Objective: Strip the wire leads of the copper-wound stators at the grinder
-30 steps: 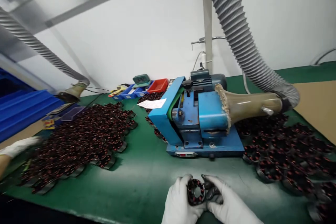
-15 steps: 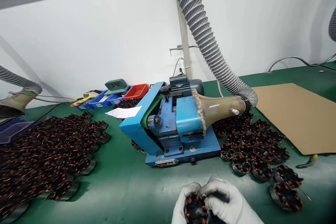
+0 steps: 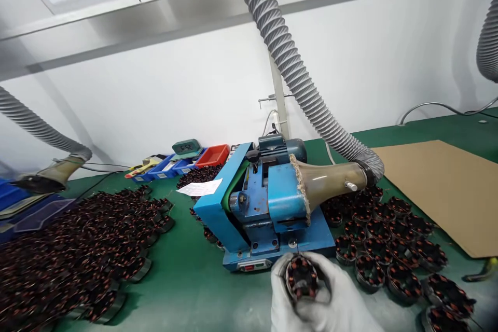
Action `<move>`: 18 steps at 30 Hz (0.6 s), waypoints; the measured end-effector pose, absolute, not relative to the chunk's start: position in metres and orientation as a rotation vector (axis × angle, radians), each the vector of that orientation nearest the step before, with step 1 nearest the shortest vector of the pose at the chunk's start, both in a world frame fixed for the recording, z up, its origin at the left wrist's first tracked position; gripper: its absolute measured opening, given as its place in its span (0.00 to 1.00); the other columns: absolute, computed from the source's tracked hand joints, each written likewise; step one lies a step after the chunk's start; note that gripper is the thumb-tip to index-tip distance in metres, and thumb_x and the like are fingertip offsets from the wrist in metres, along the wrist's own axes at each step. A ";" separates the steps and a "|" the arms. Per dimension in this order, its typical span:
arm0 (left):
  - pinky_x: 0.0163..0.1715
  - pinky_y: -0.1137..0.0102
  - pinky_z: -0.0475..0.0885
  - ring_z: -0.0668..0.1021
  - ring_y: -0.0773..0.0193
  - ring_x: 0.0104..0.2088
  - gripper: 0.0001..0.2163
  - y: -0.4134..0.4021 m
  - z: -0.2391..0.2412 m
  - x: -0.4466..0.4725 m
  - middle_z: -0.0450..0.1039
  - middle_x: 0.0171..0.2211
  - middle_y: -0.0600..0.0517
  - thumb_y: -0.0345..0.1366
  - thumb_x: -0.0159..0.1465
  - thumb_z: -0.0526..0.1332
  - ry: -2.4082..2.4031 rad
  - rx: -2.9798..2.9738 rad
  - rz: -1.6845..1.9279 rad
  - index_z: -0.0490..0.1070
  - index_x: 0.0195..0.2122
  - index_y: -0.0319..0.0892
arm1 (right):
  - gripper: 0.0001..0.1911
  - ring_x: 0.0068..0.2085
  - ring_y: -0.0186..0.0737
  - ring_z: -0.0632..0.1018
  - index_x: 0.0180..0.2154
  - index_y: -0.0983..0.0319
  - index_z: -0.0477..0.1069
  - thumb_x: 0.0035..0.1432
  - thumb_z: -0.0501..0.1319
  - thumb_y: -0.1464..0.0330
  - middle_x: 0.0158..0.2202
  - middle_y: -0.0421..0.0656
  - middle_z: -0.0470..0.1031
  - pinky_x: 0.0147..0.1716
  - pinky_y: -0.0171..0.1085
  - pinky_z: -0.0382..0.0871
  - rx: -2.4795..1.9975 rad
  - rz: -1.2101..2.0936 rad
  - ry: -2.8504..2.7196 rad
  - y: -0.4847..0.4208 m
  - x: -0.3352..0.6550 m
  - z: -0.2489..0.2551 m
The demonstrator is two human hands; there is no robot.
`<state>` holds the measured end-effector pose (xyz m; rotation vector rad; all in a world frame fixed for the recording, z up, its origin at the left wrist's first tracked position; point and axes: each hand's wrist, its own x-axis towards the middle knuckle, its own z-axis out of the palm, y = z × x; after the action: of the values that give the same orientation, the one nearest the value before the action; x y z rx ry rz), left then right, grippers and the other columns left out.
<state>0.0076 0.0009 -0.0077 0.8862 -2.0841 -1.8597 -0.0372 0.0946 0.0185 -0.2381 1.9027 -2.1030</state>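
Stator (image 3: pixel 301 280): copper-wound ring, held low in front of the blue machine (image 3: pixel 268 207), clasped between left hand (image 3: pixel 282 303) and right hand (image 3: pixel 342 303), gloved fingers curled round its rim. Stator pile (image 3: pixel 78 249) left of machine; stator rows (image 3: pixel 389 249) right, beside cardboard (image 3: pixel 439 187). Hose (image 3: pixel 295 72) enters the machine's funnel (image 3: pixel 330 184).

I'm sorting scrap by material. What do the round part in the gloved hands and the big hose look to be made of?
Round part: apparently copper wire windings, reddish and glossy, in a dark ring, likely metal. Big hose: looks like grey flexible plastic with a matte finish, judging by its spiral ribs.
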 end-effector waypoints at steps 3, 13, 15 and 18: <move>0.39 0.70 0.73 0.79 0.60 0.39 0.16 0.003 -0.006 -0.019 0.76 0.38 0.48 0.38 0.55 0.56 -1.941 0.974 -1.893 0.65 0.45 0.47 | 0.25 0.40 0.52 0.76 0.42 0.64 0.71 0.40 0.63 0.60 0.40 0.51 0.76 0.40 0.42 0.70 -0.224 -1.890 2.309 0.073 -0.045 0.019; 0.32 0.72 0.72 0.79 0.63 0.30 0.17 0.003 0.008 -0.051 0.78 0.31 0.48 0.33 0.55 0.57 -1.923 0.953 -1.919 0.61 0.46 0.42 | 0.15 0.24 0.45 0.76 0.33 0.58 0.73 0.48 0.61 0.55 0.19 0.40 0.75 0.25 0.38 0.67 -0.216 -1.649 2.612 0.067 -0.072 0.033; 0.32 0.73 0.72 0.80 0.62 0.31 0.17 0.004 0.022 -0.048 0.78 0.29 0.49 0.32 0.55 0.58 -2.001 0.914 -1.947 0.60 0.47 0.42 | 0.16 0.27 0.45 0.77 0.34 0.59 0.73 0.48 0.61 0.55 0.24 0.42 0.77 0.27 0.38 0.68 -0.197 -1.679 2.594 0.066 -0.073 0.034; 0.33 0.73 0.72 0.80 0.62 0.33 0.17 0.004 0.031 -0.045 0.79 0.30 0.49 0.32 0.55 0.57 -2.031 0.837 -1.963 0.60 0.47 0.41 | 0.19 0.28 0.46 0.77 0.35 0.60 0.73 0.48 0.60 0.52 0.24 0.44 0.78 0.28 0.39 0.69 -0.181 -1.700 2.600 0.065 -0.072 0.032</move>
<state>-0.0451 0.0043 0.0314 0.8369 -2.0315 -1.9628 -0.0725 0.0654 0.0324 -0.1813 2.6002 -1.6995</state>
